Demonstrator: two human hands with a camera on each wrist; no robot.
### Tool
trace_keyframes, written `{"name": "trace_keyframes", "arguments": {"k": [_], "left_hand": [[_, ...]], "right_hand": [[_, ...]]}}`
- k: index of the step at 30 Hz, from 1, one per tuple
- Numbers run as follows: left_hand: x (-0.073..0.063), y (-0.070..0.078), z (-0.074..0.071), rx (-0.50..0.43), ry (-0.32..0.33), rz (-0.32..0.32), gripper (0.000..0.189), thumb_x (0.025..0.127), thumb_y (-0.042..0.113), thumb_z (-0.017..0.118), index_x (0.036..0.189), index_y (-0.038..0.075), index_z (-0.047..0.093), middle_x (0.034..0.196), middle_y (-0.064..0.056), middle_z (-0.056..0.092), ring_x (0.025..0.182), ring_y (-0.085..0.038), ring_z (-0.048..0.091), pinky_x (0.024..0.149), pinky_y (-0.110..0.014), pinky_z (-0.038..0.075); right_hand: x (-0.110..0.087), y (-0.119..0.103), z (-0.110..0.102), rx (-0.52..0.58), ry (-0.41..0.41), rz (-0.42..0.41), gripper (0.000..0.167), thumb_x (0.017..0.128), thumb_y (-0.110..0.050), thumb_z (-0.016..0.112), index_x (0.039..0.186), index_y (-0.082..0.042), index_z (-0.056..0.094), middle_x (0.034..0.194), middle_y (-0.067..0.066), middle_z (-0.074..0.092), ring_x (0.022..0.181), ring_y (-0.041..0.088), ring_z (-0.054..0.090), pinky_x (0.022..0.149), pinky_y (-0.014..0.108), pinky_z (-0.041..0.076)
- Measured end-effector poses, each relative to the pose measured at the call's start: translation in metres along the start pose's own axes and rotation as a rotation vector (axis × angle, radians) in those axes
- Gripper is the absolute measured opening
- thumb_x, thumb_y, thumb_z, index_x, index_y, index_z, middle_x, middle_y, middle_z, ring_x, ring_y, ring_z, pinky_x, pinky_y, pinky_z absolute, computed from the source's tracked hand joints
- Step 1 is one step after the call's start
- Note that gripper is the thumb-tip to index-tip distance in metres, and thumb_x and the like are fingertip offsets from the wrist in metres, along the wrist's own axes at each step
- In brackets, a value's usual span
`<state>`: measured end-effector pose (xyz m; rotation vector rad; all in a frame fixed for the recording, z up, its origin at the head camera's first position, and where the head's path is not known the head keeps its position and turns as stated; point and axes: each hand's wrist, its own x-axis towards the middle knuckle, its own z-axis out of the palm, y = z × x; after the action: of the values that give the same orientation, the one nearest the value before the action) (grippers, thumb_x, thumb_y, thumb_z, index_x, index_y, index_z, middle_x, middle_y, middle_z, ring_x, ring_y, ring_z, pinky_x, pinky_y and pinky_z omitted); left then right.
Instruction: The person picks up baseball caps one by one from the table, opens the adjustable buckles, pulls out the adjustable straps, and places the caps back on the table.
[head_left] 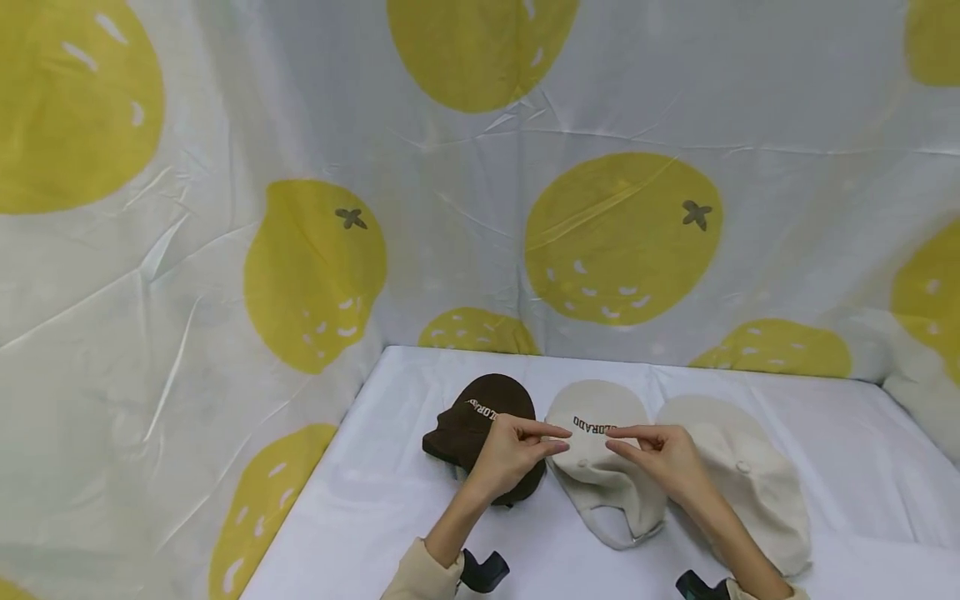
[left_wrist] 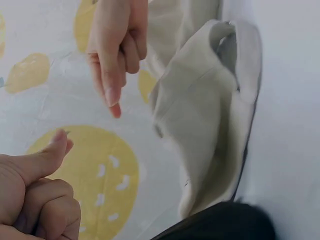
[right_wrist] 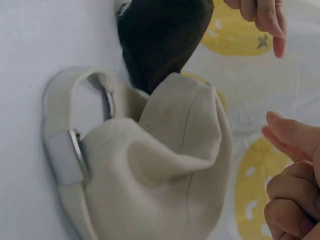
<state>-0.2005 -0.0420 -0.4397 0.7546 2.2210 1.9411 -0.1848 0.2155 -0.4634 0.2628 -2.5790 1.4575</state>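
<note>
Above the caps, my left hand (head_left: 513,450) and right hand (head_left: 663,458) point toward each other, a gap between their fingertips. On each, index finger and thumb reach out close together while the other fingers curl in; neither holds anything. Behind the left hand lies a dark brown cap (head_left: 491,396) with pale lettering, partly hidden by it. A beige cap (head_left: 600,400) marked with dark "COLORADO" letters sits in the middle, its back strap (right_wrist: 57,110) and metal buckle facing the right wrist view. Partly covered by my right forearm is a cream cap (head_left: 772,467).
The caps lie side by side on a white-covered table (head_left: 840,433). A white curtain (head_left: 465,225) printed with yellow lemons hangs along the back and left. Black wrist devices (head_left: 483,571) show below both hands.
</note>
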Motion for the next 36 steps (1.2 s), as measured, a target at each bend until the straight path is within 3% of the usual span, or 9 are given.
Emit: {"name": "trace_keyframes", "arguments": {"k": [3,6,11,16,23,25,28,32,36], "left_hand": [[0.001,-0.007,0.012,0.072,0.039,-0.027,0.017,0.086,0.001,0.081,0.102,-0.004,0.081,0.062,-0.011,0.062,0.048,0.002,0.025,0.049,-0.012,0.029],[0.001,-0.016,0.022,0.129,0.091,-0.061,0.015,0.083,0.002,0.084,0.098,-0.002,0.082,0.058,0.003,0.049,0.049,0.002,0.026,0.047,-0.013,0.024],[-0.002,-0.029,0.032,0.166,0.168,-0.118,0.015,0.080,0.000,0.086,0.094,0.000,0.083,0.056,0.005,0.052,0.049,0.002,0.028,0.047,-0.013,0.025],[-0.004,-0.036,0.038,0.200,0.218,-0.132,0.016,0.079,0.000,0.086,0.094,0.003,0.084,0.050,0.011,0.040,0.048,0.003,0.032,0.047,-0.013,0.025],[-0.007,-0.040,0.045,0.220,0.252,-0.145,0.014,0.078,-0.001,0.087,0.091,0.003,0.084,0.050,0.013,0.040,0.047,0.003,0.032,0.046,-0.013,0.025],[-0.008,-0.041,0.047,0.225,0.258,-0.147,0.014,0.078,-0.002,0.086,0.091,0.003,0.084,0.050,0.013,0.040,0.047,0.004,0.032,0.046,-0.013,0.024],[-0.008,-0.043,0.050,0.232,0.267,-0.145,0.013,0.078,-0.002,0.086,0.091,0.003,0.084,0.051,0.013,0.041,0.047,0.005,0.033,0.046,-0.012,0.025],[-0.009,-0.046,0.052,0.231,0.284,-0.138,0.015,0.078,-0.003,0.086,0.092,0.003,0.084,0.051,0.012,0.041,0.047,0.005,0.033,0.046,-0.012,0.025],[-0.009,-0.049,0.054,0.226,0.290,-0.145,0.016,0.078,-0.003,0.086,0.093,0.003,0.084,0.052,0.012,0.042,0.047,0.005,0.034,0.046,-0.012,0.025]], "right_hand": [[-0.005,0.003,-0.004,-0.002,-0.006,0.017,0.026,0.087,-0.029,0.084,0.105,-0.010,0.083,0.052,-0.012,0.028,0.047,-0.001,0.022,0.040,0.020,0.023],[-0.009,0.006,-0.007,-0.003,-0.003,0.013,0.024,0.087,-0.029,0.084,0.103,-0.011,0.083,0.052,-0.012,0.029,0.048,-0.002,0.023,0.040,0.020,0.024],[-0.012,0.013,-0.005,0.024,-0.030,-0.004,0.023,0.088,-0.026,0.084,0.104,-0.010,0.083,0.053,-0.012,0.032,0.048,-0.004,0.024,0.040,0.020,0.026],[-0.014,0.018,-0.002,0.068,-0.068,-0.049,0.024,0.087,-0.021,0.084,0.107,-0.008,0.082,0.053,-0.012,0.035,0.049,-0.005,0.026,0.040,0.020,0.028],[-0.013,0.022,0.002,0.121,-0.119,-0.092,0.024,0.088,-0.016,0.082,0.108,-0.003,0.081,0.065,0.006,0.070,0.052,-0.006,0.036,0.045,0.022,0.039],[-0.013,0.024,0.003,0.115,-0.115,-0.101,0.023,0.088,-0.016,0.082,0.107,-0.003,0.081,0.063,0.005,0.069,0.051,-0.006,0.036,0.044,0.022,0.038],[-0.013,0.025,0.004,0.100,-0.104,-0.098,0.021,0.088,-0.017,0.083,0.106,-0.006,0.082,0.052,-0.004,0.052,0.050,-0.006,0.031,0.042,0.022,0.034],[-0.014,0.025,0.008,0.098,-0.103,-0.107,0.019,0.088,-0.017,0.083,0.105,-0.007,0.083,0.054,-0.014,0.039,0.051,-0.006,0.030,0.041,0.022,0.032],[-0.015,0.026,0.011,0.106,-0.101,-0.125,0.018,0.087,-0.014,0.083,0.104,-0.006,0.082,0.055,-0.016,0.037,0.050,-0.006,0.029,0.041,0.021,0.031]]}}
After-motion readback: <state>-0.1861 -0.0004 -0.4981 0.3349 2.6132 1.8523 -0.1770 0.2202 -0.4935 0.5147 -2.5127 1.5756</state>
